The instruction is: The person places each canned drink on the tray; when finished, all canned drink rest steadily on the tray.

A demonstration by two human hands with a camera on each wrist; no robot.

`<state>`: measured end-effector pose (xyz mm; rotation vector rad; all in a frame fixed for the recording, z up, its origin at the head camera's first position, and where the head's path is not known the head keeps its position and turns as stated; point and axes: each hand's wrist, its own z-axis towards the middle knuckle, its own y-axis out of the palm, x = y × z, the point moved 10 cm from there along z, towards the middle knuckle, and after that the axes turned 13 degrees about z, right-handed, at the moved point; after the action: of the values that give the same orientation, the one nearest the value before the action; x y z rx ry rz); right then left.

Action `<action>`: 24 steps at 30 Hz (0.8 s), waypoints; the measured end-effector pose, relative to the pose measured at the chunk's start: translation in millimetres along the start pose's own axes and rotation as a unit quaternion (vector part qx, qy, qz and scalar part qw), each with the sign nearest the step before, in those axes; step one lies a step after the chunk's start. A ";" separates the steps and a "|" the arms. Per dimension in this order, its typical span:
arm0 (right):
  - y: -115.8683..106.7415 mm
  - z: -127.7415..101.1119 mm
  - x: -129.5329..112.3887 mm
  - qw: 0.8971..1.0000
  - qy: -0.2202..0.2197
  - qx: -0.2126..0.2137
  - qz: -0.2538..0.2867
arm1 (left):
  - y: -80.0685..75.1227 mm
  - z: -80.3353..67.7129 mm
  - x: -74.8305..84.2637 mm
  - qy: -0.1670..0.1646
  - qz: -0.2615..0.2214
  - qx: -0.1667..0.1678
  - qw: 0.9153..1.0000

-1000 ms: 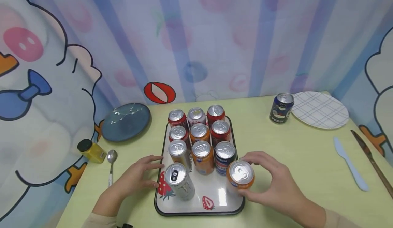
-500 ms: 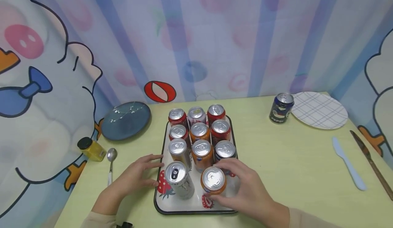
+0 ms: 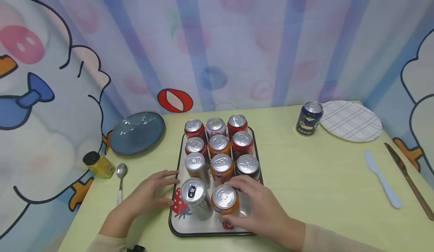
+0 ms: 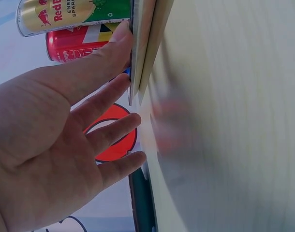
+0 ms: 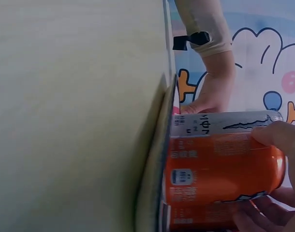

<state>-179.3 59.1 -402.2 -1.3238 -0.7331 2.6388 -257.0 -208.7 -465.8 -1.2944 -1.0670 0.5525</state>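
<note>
My right hand point(image 3: 261, 208) grips an orange soda can point(image 3: 225, 199) around its upper part, thumb on the near side. The can stands upright at the front of a white tray point(image 3: 183, 227) with strawberry prints, just right of a tall white Monster can point(image 3: 199, 205). In the right wrist view the orange can point(image 5: 220, 166) overlaps that Monster can. My left hand point(image 3: 150, 191) rests at the tray's left edge with fingers spread; the left wrist view shows its thumb and index finger right at the rim. Several more cans, including an orange one point(image 3: 222, 171) and a dark one point(image 3: 248, 167), fill the rows behind.
A Pepsi can point(image 3: 309, 119) stands at the back right beside a white checked plate point(image 3: 352, 121). A light blue knife point(image 3: 383, 180) and a wooden-handled knife point(image 3: 410, 182) lie to the right. On the left are a dark blue plate point(image 3: 137, 134), a yellow jar point(image 3: 100, 164) and a spoon point(image 3: 121, 180).
My right hand has carried the orange can leftward from the tray's right edge to beside the Monster can. My left hand has stayed at the tray's left edge.
</note>
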 end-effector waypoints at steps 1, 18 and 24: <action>-0.9 0.5 -0.5 1.000 0.002 -0.005 -0.009 | -0.2 0.8 1.0 0.006 0.000 0.002 1.000; -131.7 13.6 46.6 0.990 0.008 0.135 0.031 | -3.1 0.9 3.6 0.004 0.001 0.005 1.000; -191.3 24.3 91.2 0.977 0.008 0.213 -0.032 | -1.7 1.6 2.7 0.002 0.001 0.005 1.000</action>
<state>-278.0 245.3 -368.4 -1.1730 -0.1828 2.5332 -257.6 -206.1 -463.4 -1.2877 -1.0576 0.5561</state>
